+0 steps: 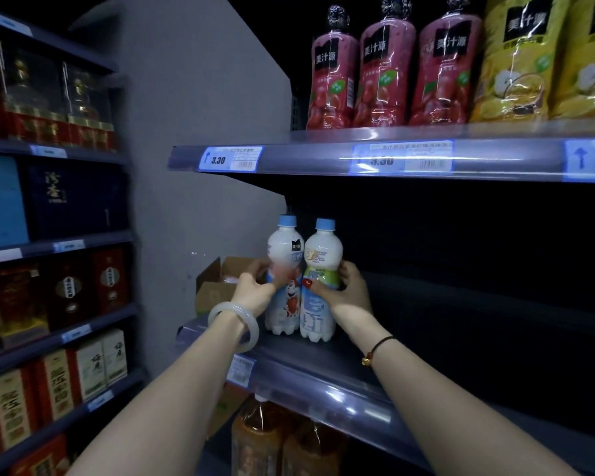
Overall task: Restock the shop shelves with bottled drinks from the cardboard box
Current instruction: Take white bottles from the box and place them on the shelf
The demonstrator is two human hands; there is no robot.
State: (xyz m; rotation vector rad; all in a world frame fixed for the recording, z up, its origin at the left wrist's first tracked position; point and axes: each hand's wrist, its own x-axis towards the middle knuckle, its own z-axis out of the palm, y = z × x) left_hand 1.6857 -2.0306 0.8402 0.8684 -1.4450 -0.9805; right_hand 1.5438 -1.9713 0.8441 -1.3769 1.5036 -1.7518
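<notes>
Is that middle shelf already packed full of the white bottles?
No, only two white bottles stand at the front left of the middle shelf, one in each hand, and the rest looks dark and bare.

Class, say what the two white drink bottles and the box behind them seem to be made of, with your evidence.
White drink bottles: probably glossy plastic, going by the moulded lobed bases, screw caps and printed sleeves. Cardboard box: matte brown cardboard with folded-open flaps.

Two white plastic milk-drink bottles with pale blue caps (303, 280), three pink juice bottles with dark caps (382, 67), two yellow juice bottles (516, 60), two amber tea bottles (282, 441), one brown cardboard box (220, 283), two hands (347, 290).
</notes>
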